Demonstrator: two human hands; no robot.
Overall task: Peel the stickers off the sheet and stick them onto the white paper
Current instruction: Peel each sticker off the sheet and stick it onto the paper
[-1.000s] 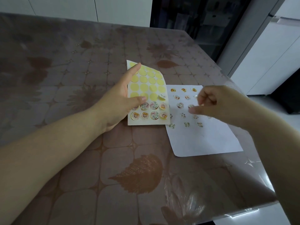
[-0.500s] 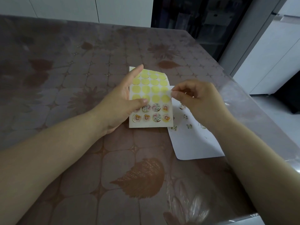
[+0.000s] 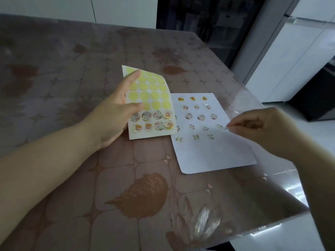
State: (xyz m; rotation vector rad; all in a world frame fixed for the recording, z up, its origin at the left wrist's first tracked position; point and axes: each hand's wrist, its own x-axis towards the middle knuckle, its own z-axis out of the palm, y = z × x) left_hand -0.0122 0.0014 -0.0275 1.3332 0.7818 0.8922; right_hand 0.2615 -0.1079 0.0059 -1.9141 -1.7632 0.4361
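Note:
My left hand (image 3: pixel 116 113) grips the left edge of the sticker sheet (image 3: pixel 153 105), thumb on its face, tilting it up off the table. The upper rows of the sheet are bare yellow circles; two bottom rows still hold round picture stickers. To its right lies the white paper (image 3: pixel 208 149), flat, with several small stickers in rows on its upper half. My right hand (image 3: pixel 259 127) hovers over the paper's right edge, its thumb and forefinger pinched on a small clear round sticker (image 3: pixel 224 128) held just above the paper.
The table (image 3: pixel 90 187) has a brown cloth with leaf and flower patterns under a clear plastic cover. Its right edge and near right corner run close to the paper. White cabinets and a dark opening stand beyond the table.
My right hand peeled a sticker at the sheet's right edge and carried it rightwards over the white paper. The left hand keeps hold of the sheet.

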